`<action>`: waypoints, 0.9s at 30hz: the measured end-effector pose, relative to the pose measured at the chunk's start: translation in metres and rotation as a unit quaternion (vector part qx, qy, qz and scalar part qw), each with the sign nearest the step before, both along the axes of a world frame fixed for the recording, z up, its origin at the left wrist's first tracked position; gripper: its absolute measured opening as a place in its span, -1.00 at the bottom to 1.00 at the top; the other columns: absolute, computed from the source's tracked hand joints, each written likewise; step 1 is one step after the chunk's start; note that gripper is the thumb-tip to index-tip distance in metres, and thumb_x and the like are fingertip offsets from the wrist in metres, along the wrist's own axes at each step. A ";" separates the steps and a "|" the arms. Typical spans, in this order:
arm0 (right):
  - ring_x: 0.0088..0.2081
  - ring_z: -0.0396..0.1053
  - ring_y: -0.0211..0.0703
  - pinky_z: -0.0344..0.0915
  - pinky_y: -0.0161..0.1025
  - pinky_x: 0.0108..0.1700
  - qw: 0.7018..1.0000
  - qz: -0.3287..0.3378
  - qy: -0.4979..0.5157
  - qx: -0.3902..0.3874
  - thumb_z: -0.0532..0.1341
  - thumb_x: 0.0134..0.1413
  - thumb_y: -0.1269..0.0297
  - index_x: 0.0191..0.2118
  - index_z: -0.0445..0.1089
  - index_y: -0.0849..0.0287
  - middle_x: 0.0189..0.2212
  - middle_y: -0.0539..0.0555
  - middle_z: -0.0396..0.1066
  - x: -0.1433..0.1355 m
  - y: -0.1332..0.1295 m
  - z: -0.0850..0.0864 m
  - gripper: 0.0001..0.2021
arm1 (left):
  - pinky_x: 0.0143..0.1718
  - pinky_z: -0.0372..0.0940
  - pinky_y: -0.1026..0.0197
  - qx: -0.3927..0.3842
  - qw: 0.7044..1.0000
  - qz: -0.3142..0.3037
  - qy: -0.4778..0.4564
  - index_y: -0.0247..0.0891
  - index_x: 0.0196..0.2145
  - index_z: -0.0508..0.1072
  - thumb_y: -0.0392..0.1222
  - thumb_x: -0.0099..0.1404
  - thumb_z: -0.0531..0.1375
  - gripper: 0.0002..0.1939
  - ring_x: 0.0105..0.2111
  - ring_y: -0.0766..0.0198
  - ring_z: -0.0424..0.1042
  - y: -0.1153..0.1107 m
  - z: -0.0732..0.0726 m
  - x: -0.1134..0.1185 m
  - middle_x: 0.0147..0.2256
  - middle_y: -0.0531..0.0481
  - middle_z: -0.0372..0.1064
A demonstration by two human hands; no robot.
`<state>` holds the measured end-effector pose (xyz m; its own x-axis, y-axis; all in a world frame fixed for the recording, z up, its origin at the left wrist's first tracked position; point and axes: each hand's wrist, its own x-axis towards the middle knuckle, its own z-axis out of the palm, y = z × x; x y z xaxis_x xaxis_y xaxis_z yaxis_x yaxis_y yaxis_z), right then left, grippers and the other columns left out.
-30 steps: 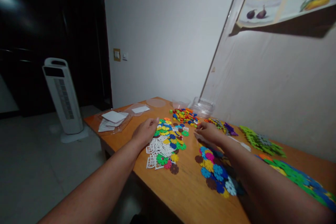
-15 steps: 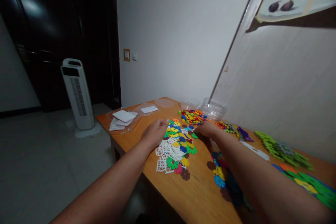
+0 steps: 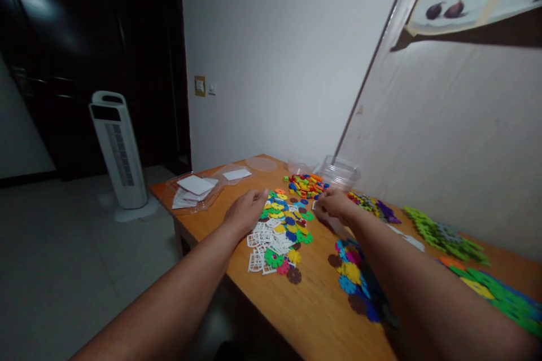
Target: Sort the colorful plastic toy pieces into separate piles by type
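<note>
On the wooden table [image 3: 313, 293], a mixed pile of colourful notched discs [image 3: 291, 236] and white lattice pieces [image 3: 271, 238] lies in the middle. My left hand [image 3: 247, 211] rests at the pile's left edge, fingers together; what is inside it, if anything, is hidden. To the right of the pile, my right hand [image 3: 332, 203] is closed at the fingertips on a small white piece [image 3: 314, 205], beside the small coloured blocks [image 3: 307, 185]. A second group of discs [image 3: 350, 276] lies below my right forearm.
Clear trays with white cards [image 3: 195, 189] sit at the table's left corner. Clear containers [image 3: 339, 172] stand by the wall. Purple pieces [image 3: 387, 212], green pieces [image 3: 444, 237] and large coloured pieces [image 3: 499, 293] lie right. A tower heater or fan [image 3: 118, 152] stands on the floor.
My right hand has moved a little away from the disc pile, and a white piece now shows at its fingertips. The view has shifted slightly; my left hand stays beside the pile.
</note>
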<state>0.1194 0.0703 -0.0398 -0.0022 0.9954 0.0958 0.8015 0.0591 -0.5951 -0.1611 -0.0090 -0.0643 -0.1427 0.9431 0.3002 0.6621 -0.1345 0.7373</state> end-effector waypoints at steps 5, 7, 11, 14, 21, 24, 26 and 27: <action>-0.64 0.11 -0.36 0.02 -0.38 -0.60 0.996 -0.088 0.021 0.002 0.19 -0.04 0.33 -0.45 0.37 0.21 -0.66 -0.03 0.28 0.060 -0.018 0.015 -0.93 | -0.18 0.29 0.17 0.000 1.000 -0.003 0.005 -0.13 -0.16 0.52 0.40 0.33 -0.10 -0.37 -0.11 0.08 0.49 0.003 -0.001 -0.001 -0.10 -0.08 0.55; -0.65 0.13 -0.32 0.03 -0.35 -0.60 0.991 -0.133 0.010 0.007 0.20 -0.03 0.29 -0.49 0.38 0.20 -0.69 0.00 0.27 0.088 -0.030 0.019 -0.88 | -0.16 0.29 0.17 -0.001 1.000 -0.004 0.013 -0.14 -0.16 0.52 0.40 0.34 -0.12 -0.35 -0.11 0.08 0.49 0.004 -0.001 -0.002 -0.11 -0.09 0.54; -0.62 0.22 -0.19 0.06 -0.29 -0.58 0.979 -0.203 -0.020 0.016 0.22 -0.02 0.20 -0.53 0.41 0.19 -0.72 0.08 0.29 0.137 -0.052 0.019 -0.80 | -0.12 0.29 0.16 0.004 1.000 -0.007 0.016 -0.13 -0.14 0.52 0.41 0.33 -0.12 -0.33 -0.06 0.07 0.48 0.006 -0.002 -0.003 -0.07 -0.09 0.53; -0.55 0.32 -0.09 0.10 -0.25 -0.54 0.970 -0.239 -0.044 0.028 0.22 -0.01 0.18 -0.53 0.44 0.19 -0.67 0.15 0.36 0.159 -0.061 0.018 -0.79 | -0.11 0.29 0.16 0.003 1.000 -0.004 0.014 -0.13 -0.12 0.51 0.42 0.32 -0.12 -0.34 -0.06 0.06 0.48 0.007 -0.003 -0.004 -0.07 -0.09 0.53; -0.32 0.45 -0.05 0.29 -0.25 -0.33 0.986 -0.145 -0.059 0.056 0.10 0.13 0.11 -0.30 0.52 0.18 -0.40 0.13 0.53 0.142 -0.082 0.012 -0.69 | -0.09 0.28 0.14 0.000 1.000 -0.006 0.009 -0.13 -0.12 0.51 0.41 0.32 -0.11 -0.34 -0.06 0.04 0.48 0.004 0.001 -0.003 -0.07 -0.10 0.53; -0.15 0.47 -0.03 0.36 -0.21 -0.11 0.998 -0.024 -0.044 0.040 0.08 0.19 -0.04 -0.22 0.55 0.17 -0.25 0.10 0.57 0.118 -0.099 0.008 -0.58 | -0.10 0.29 0.14 -0.001 1.000 -0.005 0.012 -0.14 -0.14 0.51 0.41 0.32 -0.11 -0.34 -0.07 0.05 0.48 0.004 0.001 -0.003 -0.08 -0.10 0.53; 0.01 0.44 0.02 0.31 -0.12 0.10 0.998 0.061 -0.026 0.015 0.09 0.20 -0.13 -0.07 0.55 0.13 -0.06 0.09 0.55 0.103 -0.111 0.005 -0.50 | -0.10 0.29 0.15 0.004 1.000 -0.005 0.017 -0.15 -0.14 0.51 0.40 0.33 -0.11 -0.34 -0.07 0.05 0.47 0.005 0.000 -0.003 -0.08 -0.11 0.53; 0.10 0.39 0.04 0.24 -0.07 0.20 0.995 0.100 -0.017 0.002 0.09 0.19 -0.16 0.03 0.52 0.11 0.05 0.09 0.50 0.098 -0.117 0.003 -0.47 | -0.10 0.29 0.15 0.008 1.000 -0.006 0.019 -0.15 -0.13 0.51 0.39 0.34 -0.12 -0.35 -0.06 0.05 0.47 0.005 0.000 -0.004 -0.08 -0.11 0.53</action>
<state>0.2171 -0.0463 -0.0365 -0.2038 0.9743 0.0957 0.7934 0.2217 -0.5669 -0.1647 -0.0041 -0.0641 -0.1192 0.9399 0.3201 0.6872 -0.1546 0.7098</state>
